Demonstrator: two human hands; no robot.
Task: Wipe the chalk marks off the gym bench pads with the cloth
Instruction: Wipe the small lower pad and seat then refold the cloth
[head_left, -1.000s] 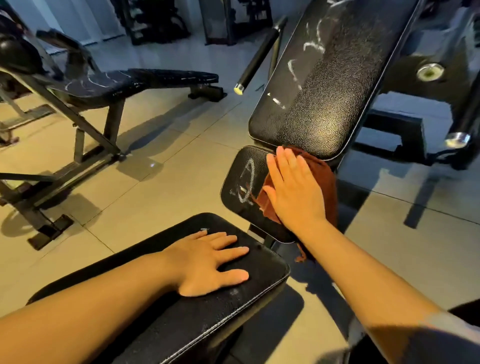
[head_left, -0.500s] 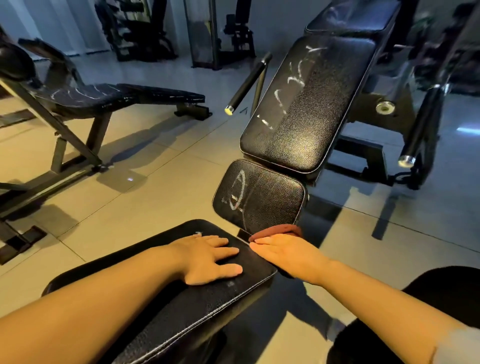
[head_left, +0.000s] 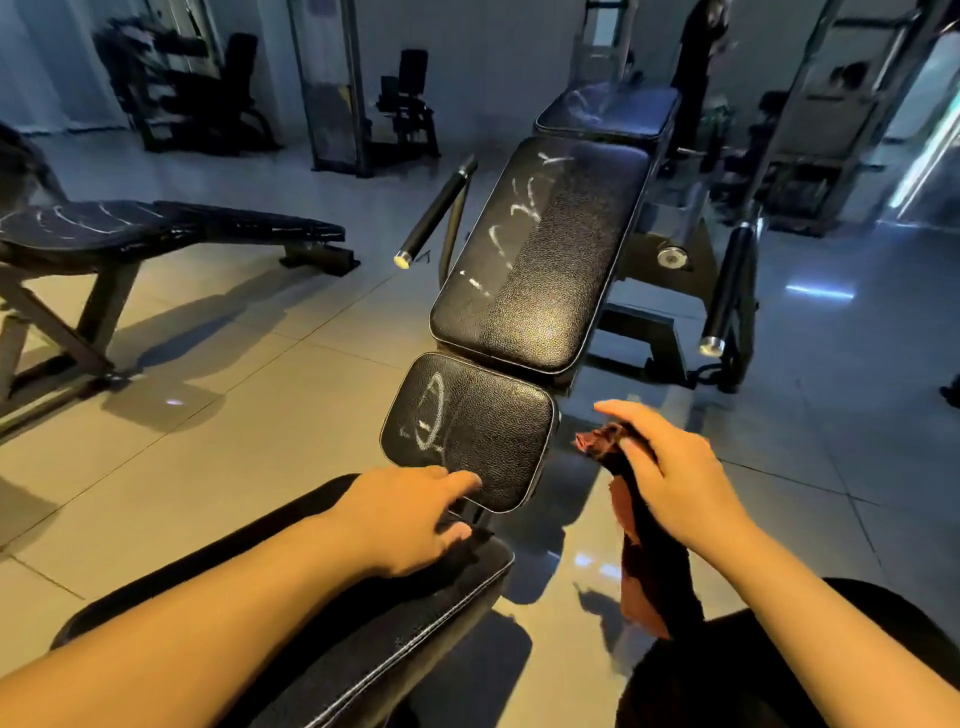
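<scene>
Right hand (head_left: 670, 483) holds the brown cloth (head_left: 649, 561) off the chalk-marked small pad (head_left: 498, 415); left hand (head_left: 410, 519) reaches toward it.

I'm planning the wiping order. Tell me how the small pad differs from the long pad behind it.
The small pad is squarish; the long pad is much longer. The small pad bears a looped chalk mark, the long pad scattered streaks along its left half. Both are black, textured, and chalked on the left.

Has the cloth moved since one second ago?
Yes. The cloth has left the small seat pad and now hangs in the right hand, off the pad's right side.
</scene>
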